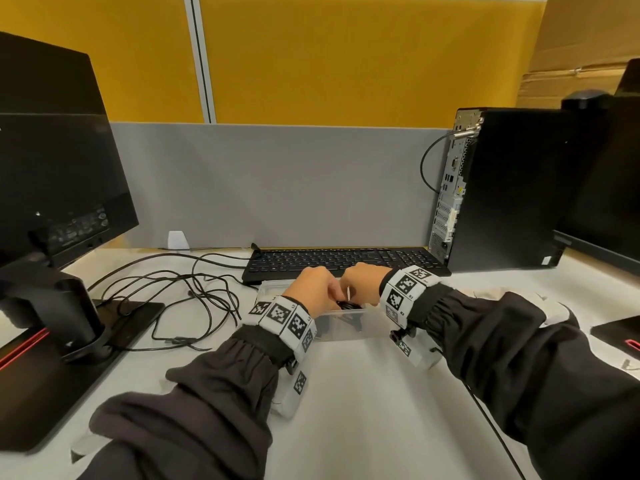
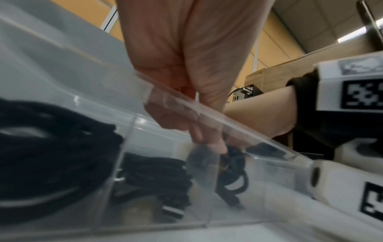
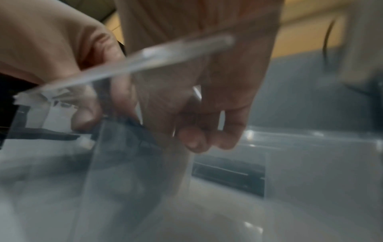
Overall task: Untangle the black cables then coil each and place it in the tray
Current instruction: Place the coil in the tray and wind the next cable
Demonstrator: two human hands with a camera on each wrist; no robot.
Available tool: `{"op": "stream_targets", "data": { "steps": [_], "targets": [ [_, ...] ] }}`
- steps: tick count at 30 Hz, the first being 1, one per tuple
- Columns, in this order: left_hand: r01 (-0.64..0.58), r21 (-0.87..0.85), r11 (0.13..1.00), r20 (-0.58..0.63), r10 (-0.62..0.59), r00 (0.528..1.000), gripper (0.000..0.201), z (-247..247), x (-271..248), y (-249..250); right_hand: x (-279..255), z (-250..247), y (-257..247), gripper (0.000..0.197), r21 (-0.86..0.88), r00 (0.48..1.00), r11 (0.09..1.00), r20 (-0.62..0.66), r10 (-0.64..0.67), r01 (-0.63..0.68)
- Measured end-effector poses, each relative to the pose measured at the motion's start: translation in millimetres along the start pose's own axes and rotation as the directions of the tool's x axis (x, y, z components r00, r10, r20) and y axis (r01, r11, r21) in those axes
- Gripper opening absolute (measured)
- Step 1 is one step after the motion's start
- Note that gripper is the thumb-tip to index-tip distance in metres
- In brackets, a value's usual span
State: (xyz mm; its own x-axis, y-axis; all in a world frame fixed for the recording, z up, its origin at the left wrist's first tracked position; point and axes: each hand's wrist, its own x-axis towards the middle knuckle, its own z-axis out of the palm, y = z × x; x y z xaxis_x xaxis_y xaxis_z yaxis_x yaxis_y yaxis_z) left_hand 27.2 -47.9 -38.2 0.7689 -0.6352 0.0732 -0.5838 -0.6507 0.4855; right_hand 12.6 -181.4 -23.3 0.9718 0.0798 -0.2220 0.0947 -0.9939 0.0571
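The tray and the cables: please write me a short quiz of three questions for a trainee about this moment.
1. True or false: the clear tray already holds coiled black cable.
2. Where are both hands? A. on the keyboard B. over the tray C. on the monitor
3. What lies loose on the desk, left of the tray?

Key:
1. True.
2. B: left hand and right hand meet over it.
3. Tangled black cables.
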Motion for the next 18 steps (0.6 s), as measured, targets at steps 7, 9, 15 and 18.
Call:
{"op": "stream_targets", "data": {
  "steps": [7, 9, 15, 18],
  "targets": [
    [-0.031, 0.008, 0.999, 0.034, 0.031, 0.999, 0.014, 0, 3, -5, 0, 7, 6, 0.010, 0.103, 0.992, 0.994, -0.121, 0.041, -0.028],
    [-0.052, 0.026, 0.998, 0.035, 0.051, 0.998, 0.013, 1, 5, -4, 0, 7, 9, 0.008, 0.145, 0.995, 0.989, -0.092, 0.049, -0.035],
    [-0.029, 0.149, 0.988, 0.112, 0.012, 0.994, 0.014, -1, 13, 4, -4, 1, 17, 0.013, 0.234, 1.000, 0.972, 0.003, -0.027, 0.025],
    [-0.034, 0.244, 0.969, 0.137, 0.000, 0.991, 0.008, -1, 16, 10, -4, 1, 17, 0.017, 0.190, 0.999, 0.981, 0.038, -0.034, 0.026]
  ]
}}
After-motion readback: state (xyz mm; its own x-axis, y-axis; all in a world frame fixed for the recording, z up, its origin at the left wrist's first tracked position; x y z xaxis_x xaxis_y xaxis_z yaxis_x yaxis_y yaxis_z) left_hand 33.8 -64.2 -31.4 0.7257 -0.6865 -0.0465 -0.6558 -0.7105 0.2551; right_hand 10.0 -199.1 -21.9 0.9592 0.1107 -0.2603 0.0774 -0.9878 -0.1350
